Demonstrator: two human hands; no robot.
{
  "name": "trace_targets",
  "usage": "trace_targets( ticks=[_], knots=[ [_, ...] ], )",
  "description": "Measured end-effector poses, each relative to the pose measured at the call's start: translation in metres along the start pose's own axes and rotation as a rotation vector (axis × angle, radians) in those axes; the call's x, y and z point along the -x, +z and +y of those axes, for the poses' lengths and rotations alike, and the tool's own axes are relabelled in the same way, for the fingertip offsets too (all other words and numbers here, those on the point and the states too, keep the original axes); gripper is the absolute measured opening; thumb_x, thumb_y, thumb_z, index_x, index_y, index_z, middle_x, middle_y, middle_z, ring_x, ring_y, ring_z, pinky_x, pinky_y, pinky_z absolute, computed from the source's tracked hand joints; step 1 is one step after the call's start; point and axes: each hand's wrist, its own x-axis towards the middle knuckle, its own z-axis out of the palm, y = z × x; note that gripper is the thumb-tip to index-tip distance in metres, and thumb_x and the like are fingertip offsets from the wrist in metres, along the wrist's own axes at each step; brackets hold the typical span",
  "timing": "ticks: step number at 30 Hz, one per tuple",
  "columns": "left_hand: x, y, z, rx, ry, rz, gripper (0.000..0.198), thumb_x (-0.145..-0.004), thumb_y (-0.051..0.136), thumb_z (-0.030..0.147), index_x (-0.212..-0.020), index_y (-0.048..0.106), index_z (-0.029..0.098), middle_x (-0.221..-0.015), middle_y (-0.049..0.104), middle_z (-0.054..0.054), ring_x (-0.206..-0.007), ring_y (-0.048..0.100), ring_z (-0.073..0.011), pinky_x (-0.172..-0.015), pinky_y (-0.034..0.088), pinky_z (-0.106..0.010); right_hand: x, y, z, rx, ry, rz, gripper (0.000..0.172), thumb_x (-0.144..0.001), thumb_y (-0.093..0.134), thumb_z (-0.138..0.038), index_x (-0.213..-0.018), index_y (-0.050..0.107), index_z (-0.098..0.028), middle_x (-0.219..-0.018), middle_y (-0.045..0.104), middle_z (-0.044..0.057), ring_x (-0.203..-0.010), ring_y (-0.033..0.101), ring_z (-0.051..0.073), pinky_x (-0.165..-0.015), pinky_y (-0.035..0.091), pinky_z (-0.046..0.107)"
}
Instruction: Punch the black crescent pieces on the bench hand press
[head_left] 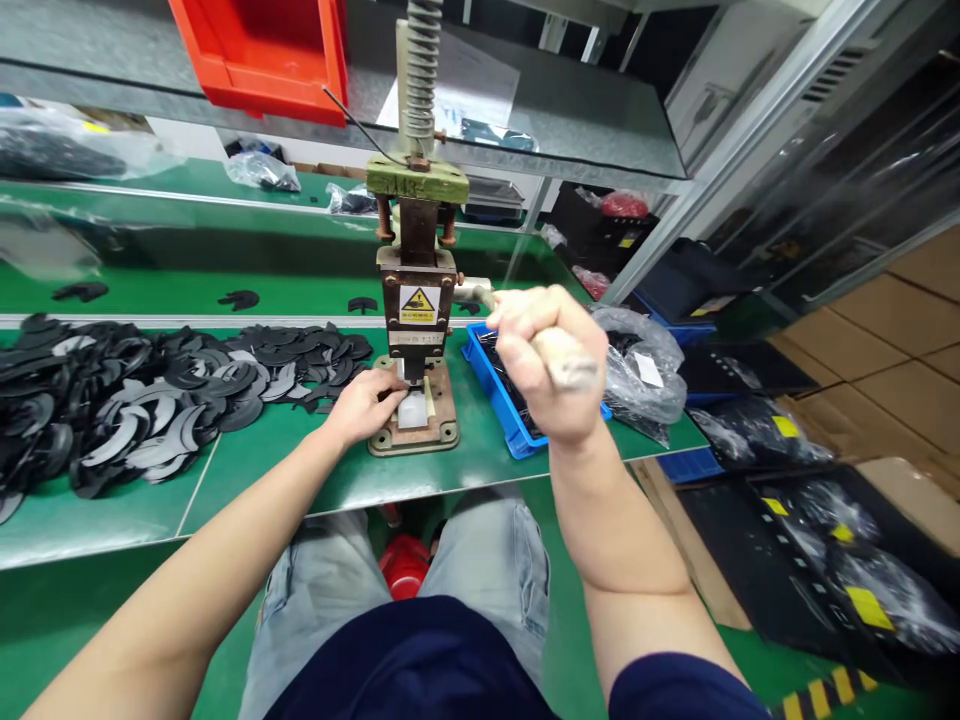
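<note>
A hand-lever press [415,270] with a coil spring on top and a yellow warning label stands on the green bench in front of me. My right hand [551,350] is wrapped round the press's lever handle [566,368], to the right of the column. At the press base [442,405], my left hand [369,403] has its fingers pinched together under the ram. Whatever those fingers hold is too small and hidden to name. A whitish block [412,410] sits on the base beside the fingertips.
Many black curved pieces [150,395] lie heaped on the bench to the left. Right of the press, a blue tray [514,420] holds thin dark parts, with a plastic bag [641,370] beyond it. An orange bin [274,60] rests on the shelf above. Cartons [900,330] are stacked at right.
</note>
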Motion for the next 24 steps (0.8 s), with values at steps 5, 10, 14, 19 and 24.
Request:
trace_targets(
  ticks=[5,10,14,19,24],
  knots=[
    [0.007,0.003,0.000,0.012,0.010,0.046,0.029,-0.100,0.061,0.041,-0.107,0.083,0.022,-0.113,0.079,-0.010,-0.112,0.069,-0.0266,-0.107,0.051,-0.044,0.050,-0.003,0.009,0.073,-0.073,-0.092,0.009,-0.090,0.073,-0.033,-0.091,0.065,-0.029,-0.084,0.067,-0.001,-0.107,0.072,0.024,-0.124,0.048,0.065],
    [0.011,0.002,0.003,-0.012,0.036,0.034,0.031,-0.102,0.058,0.040,-0.109,0.083,0.023,-0.116,0.078,-0.010,-0.113,0.069,-0.0266,-0.108,0.051,-0.044,0.077,0.000,0.020,0.167,-0.131,-0.091,0.012,-0.087,0.073,-0.022,-0.092,0.067,-0.031,-0.089,0.072,0.000,-0.121,0.072,0.028,-0.123,0.049,0.067],
    [0.011,0.000,0.005,-0.038,0.028,0.031,0.031,-0.103,0.057,0.040,-0.112,0.082,0.023,-0.118,0.078,-0.010,-0.115,0.069,-0.0274,-0.108,0.051,-0.046,0.083,0.002,0.019,0.193,-0.198,-0.025,0.017,-0.087,0.071,-0.024,-0.100,0.070,-0.035,-0.093,0.077,0.000,-0.109,0.076,0.026,-0.111,0.059,0.061],
    [0.004,-0.002,0.004,-0.052,0.028,0.003,0.029,-0.102,0.057,0.038,-0.107,0.081,0.023,-0.116,0.078,-0.011,-0.114,0.069,-0.0277,-0.107,0.052,-0.045,0.084,0.006,0.017,0.148,-0.174,0.022,0.005,-0.090,0.068,-0.034,-0.085,0.065,-0.035,-0.074,0.070,-0.002,-0.089,0.073,0.024,-0.112,0.056,0.063],
    [-0.003,-0.001,0.000,0.001,-0.071,0.010,0.021,-0.098,0.062,0.037,-0.097,0.077,0.022,-0.105,0.078,-0.009,-0.101,0.071,-0.0260,-0.096,0.055,-0.039,0.078,0.006,0.011,0.137,-0.143,0.033,0.015,-0.093,0.065,-0.037,-0.080,0.061,-0.033,-0.070,0.067,-0.003,-0.085,0.071,0.022,-0.114,0.054,0.062]
  ],
)
